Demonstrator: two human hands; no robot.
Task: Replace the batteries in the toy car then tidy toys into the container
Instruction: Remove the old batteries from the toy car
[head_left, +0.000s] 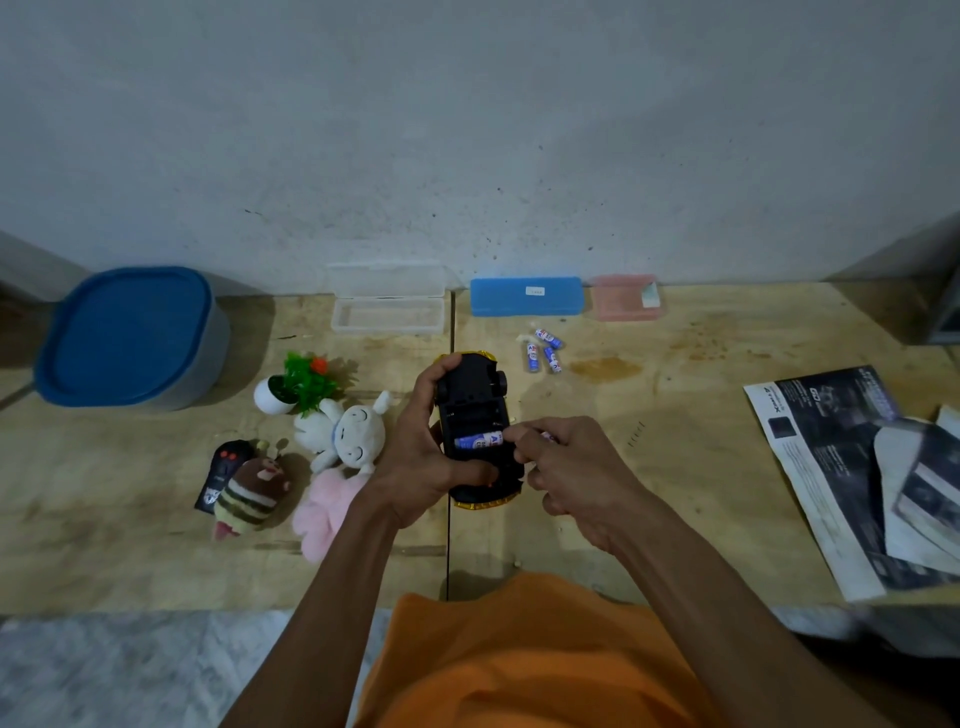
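The yellow toy car (471, 395) is upside down above the table's middle, its black underside and open battery bay facing me. My left hand (415, 457) grips its left side. A blue-and-white battery (475, 441) lies across the bay. My right hand (566, 467) has its fingertips on that battery's right end, and another battery shows between its curled fingers. Three loose batteries (543, 351) lie on the table beyond the car. The blue-lidded container (130, 338) stands at the far left.
Left of the car lie a white plush (345, 428), a pink plush (324, 506), a striped plush (252, 496), a black remote (221, 470) and a small plant pot (296, 387). Clear (387, 312), blue (524, 296) and pink (626, 297) cases line the wall. Leaflets (852, 478) lie right.
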